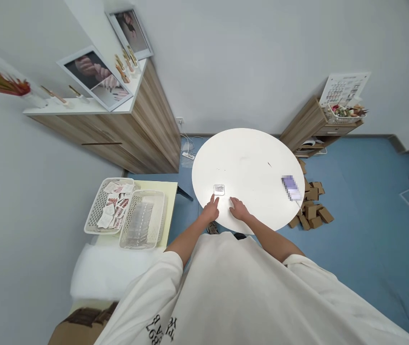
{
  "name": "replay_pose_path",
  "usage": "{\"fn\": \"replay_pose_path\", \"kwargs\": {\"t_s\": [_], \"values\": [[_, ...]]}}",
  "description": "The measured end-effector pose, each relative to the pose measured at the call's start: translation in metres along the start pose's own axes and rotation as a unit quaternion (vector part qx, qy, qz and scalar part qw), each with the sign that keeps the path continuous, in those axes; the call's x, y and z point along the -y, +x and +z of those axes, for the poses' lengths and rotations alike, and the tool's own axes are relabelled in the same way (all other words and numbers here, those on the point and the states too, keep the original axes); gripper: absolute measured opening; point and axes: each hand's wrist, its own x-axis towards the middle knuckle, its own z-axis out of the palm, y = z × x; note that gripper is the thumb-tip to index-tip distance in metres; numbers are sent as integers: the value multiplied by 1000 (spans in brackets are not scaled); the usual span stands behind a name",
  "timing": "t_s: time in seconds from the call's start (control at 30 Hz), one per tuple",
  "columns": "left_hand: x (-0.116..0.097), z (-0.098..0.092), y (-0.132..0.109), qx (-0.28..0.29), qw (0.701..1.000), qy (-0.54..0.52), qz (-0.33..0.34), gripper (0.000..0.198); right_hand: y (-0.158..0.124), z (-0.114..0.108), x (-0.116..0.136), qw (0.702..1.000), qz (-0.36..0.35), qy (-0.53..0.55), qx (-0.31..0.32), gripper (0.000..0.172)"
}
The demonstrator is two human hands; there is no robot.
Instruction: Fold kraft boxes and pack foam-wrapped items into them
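Note:
On the white round table (247, 148) lies a small clear plastic box (219, 190) with a row of small pale pieces inside, too small to make out. My left hand (210, 210) rests just in front of the box, its fingers stretched out and a fingertip at or touching the near left corner. To the right of the box, my right hand (239, 209) lies on the tabletop with its fingers apart and nothing in it. A gap of bare tabletop separates that hand from the box.
A phone (291, 187), blurred out, lies at the table's right with a cable. At left, one white basket (92, 218) holds printed packets; another basket (161, 206) holds clear plastic cases. Small cardboard boxes (312, 211) cover the floor at right. A wooden cabinet (154, 115) stands behind left.

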Motion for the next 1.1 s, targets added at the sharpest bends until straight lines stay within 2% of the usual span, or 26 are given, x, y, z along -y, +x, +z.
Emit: {"fn": "replay_pose_path", "kwargs": {"t_s": [0.1, 0.23, 0.4, 0.53, 0.67, 0.83, 0.97, 1.1], "values": [[-13, 11, -18, -30, 999, -10, -10, 70, -18, -1, -7, 1000, -21, -12, -13, 65], [-32, 42, -46, -75, 997, -27, -15, 65, -46, 6, -22, 997, -61, -21, -38, 59], [-48, 89, -95, -95, 993, -59, -36, 59, -83, 32, -33, 992, -114, -8, -46, 53], [-46, 114, -143, -91, 991, -65, -73, 58, -108, 56, -24, 989, -147, -2, -28, 51], [-29, 125, -184, -106, 985, -63, -119, 58, -124, 78, -3, 985, -175, 6, 2, 48], [4, 131, -226, -143, 975, -80, -150, 55, -133, 105, 35, 977, -212, -5, 37, 46], [40, 139, -260, -172, 967, -103, -160, 54, -136, 130, 79, 970, -233, -23, 58, 45], [88, 144, -299, -183, 956, -116, -197, 54, -143, 164, 134, 964, -252, -31, 77, 43]]}}
